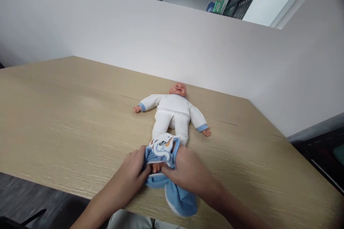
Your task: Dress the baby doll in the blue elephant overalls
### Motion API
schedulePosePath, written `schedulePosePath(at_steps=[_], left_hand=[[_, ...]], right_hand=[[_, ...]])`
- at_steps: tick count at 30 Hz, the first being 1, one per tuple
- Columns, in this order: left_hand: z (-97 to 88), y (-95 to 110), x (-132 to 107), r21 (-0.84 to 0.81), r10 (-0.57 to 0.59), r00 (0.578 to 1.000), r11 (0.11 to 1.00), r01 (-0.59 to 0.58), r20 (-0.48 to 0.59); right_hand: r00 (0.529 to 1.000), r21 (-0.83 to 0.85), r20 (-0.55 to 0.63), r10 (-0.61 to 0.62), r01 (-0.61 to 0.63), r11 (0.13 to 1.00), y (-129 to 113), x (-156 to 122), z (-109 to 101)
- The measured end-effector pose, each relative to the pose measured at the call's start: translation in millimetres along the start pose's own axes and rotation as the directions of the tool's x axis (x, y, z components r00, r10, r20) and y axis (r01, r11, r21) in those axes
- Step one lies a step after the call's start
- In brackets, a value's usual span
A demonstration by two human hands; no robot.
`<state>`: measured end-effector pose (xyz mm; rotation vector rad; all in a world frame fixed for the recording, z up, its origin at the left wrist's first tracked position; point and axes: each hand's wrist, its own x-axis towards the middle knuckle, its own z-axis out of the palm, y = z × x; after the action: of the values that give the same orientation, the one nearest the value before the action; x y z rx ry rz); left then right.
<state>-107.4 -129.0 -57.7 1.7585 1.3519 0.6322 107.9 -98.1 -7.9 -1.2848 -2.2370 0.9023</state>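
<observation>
Head view: both hands clamped on blue cloth at the doll's feet

From my remote seat I see the doll lying on its back on the table, head toward the partition and feet toward my camera, which I judge puts its legs within easy reach. The blue garment sits bunched around the doll's lower end. My left hand pinches the garment's rim on one side of the doll's toes, my right hand on the other; gripping from opposite sides probably spreads the opening around them. Both thumbs point inward, close beside the toes, perhaps to hold the edge apart; whether they press on the toes I cannot tell. The white face panel folds up over the doll's lower legs, seemingly because the fabric is gathered there. A loose blue part lies on the near side of the doll's feet, likely slack because neither grip needs it
</observation>
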Motion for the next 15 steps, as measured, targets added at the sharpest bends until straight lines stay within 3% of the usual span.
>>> schedulePosePath(at_steps=[6,12,15], left_hand=[[0.9,-3.0,-6.7,-0.274,0.099,0.985,0.952,-0.135,-0.14],[-15.8,6.9,11.9,-0.231,0.14,0.952,0.951,-0.206,-0.273],[-31.1,11.4,24.9,-0.26,0.133,0.968,0.947,-0.188,-0.214]], right_hand=[[0.998,0.151,-0.037,-0.048,0.054,0.987,8.2,-4.0,-10.2],[0.969,0.192,-0.147,-0.201,0.227,0.955,19.2,9.5,-16.9],[0.963,0.223,-0.119,-0.242,0.264,0.938,26.8,19.6,-26.9]])
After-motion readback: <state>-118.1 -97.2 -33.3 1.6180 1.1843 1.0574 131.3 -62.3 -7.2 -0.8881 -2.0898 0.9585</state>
